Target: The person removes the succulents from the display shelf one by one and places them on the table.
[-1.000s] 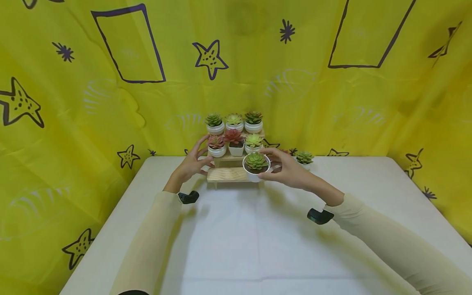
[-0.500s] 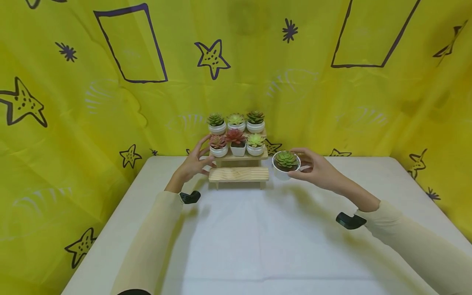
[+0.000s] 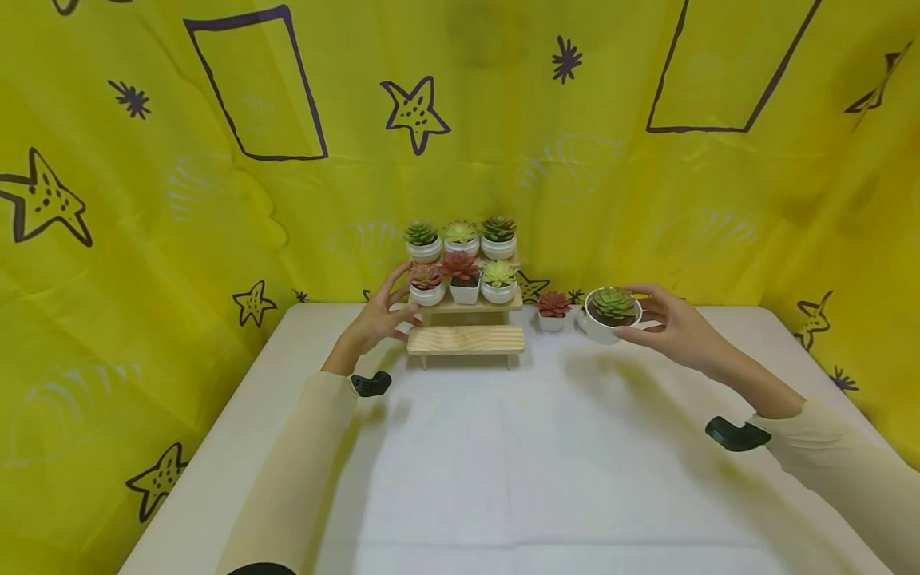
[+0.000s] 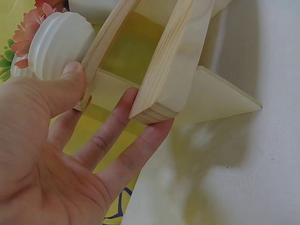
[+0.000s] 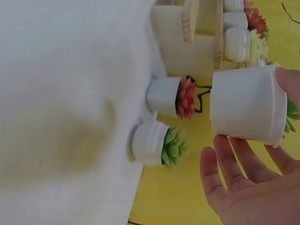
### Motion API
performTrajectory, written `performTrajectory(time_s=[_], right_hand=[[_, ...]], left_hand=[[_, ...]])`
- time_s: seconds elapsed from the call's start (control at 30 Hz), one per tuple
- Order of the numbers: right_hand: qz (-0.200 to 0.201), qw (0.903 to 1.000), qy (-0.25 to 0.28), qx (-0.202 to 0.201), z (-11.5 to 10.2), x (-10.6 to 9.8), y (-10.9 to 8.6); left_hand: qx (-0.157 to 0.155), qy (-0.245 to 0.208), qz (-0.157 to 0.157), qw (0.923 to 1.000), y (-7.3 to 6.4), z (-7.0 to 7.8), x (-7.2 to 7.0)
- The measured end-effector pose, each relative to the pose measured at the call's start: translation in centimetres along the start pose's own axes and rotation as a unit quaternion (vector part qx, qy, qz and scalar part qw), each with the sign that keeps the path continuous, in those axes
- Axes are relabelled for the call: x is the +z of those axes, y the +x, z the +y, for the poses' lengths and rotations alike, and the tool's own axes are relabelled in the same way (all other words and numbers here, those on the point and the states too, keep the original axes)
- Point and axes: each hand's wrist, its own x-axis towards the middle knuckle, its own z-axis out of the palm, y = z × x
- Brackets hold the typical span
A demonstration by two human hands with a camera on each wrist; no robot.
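My right hand (image 3: 679, 331) grips a round white pot with a green succulent (image 3: 613, 307) by its rim. It is raised above the table at the right; the right wrist view shows the white pot wall (image 5: 246, 105) between thumb and fingers. At a three-step wooden plant stand (image 3: 465, 340), my left hand (image 3: 374, 319) holds the left end. Its thumb (image 4: 71, 79) lies at the middle step's edge beside a white pot (image 4: 58, 47), while other fingers touch the lowest step (image 4: 171, 65). Six potted succulents fill the upper two steps; the lowest step is bare.
Right of the stand sits a small white pot with a red succulent (image 3: 553, 310). Beside it, another white pot with a green succulent (image 5: 150, 143) stands on the table, mostly hidden behind the held pot in the head view. A yellow curtain (image 3: 503, 176) hangs behind the table.
My right hand has carried the green succulent from over the lowest step out to the right, past the red one, which now shows fully. My left hand has stayed at the stand.
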Motion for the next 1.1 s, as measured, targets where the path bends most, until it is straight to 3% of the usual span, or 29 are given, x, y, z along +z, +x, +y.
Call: performTrajectory(time_s=[0.63,1.1], right_hand=[[0.045,0.9970,-0.030,0.055,3.6,-3.1,0.0],[0.059,0.9966,-0.009,0.057,6.7,-3.1,1.4]], left_hand=[[0.002,-0.006,-0.007,1.0000,-0.2,0.1,0.0],[0.002,0.005,-0.002,1.0000,0.0,-0.1,0.0]])
